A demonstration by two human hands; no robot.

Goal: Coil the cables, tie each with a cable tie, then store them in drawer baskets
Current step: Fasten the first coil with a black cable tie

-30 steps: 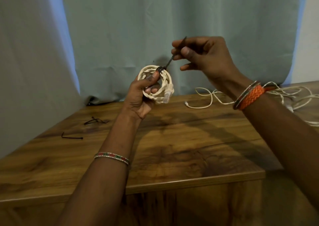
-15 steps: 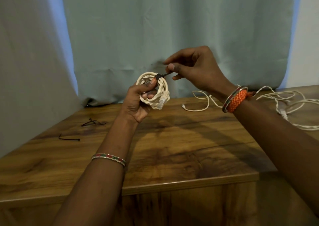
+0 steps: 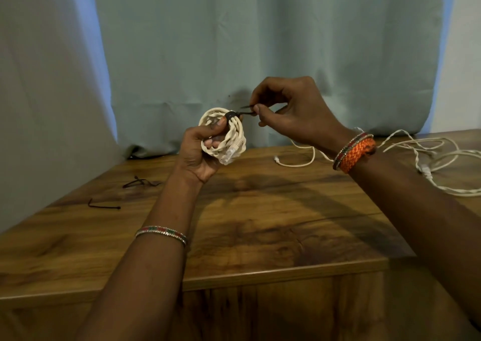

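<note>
The left hand [image 3: 199, 153] grips the coiled cable [image 3: 224, 137] above the table [image 3: 260, 223]. Just right of it, the right hand [image 3: 294, 111] pinches what looks like the cable tie [image 3: 239, 112] tail, looped round the coil.

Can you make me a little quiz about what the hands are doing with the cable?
1. True or false: the left hand holds the coil above the table.
2. What does the right hand pinch? A) a plug B) the tie C) a bracelet
3. Fill in: the loose cables lie on the table to the person's ____.

Key: 1 true; 2 B; 3 right.
</note>
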